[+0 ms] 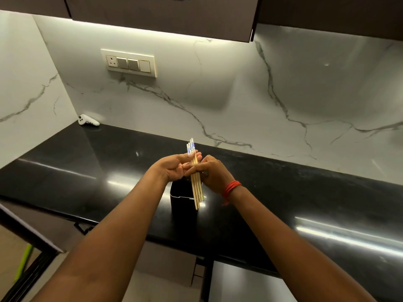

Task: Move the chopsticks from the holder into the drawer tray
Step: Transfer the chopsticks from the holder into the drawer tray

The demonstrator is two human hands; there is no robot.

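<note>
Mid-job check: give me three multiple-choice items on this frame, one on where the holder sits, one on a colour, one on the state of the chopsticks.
1. Where does the holder stand?
A. on the black counter
B. in a drawer
C. on the floor

2. What colour is the band on the right wrist?
A. green
B. red
C. white

3. The chopsticks are:
A. lying flat on the counter
B. bundled in both hands above the holder
C. in a tray

Key: A, its base rests on the counter; B, the wrist band is red; B, left hand and right hand grip them.
</note>
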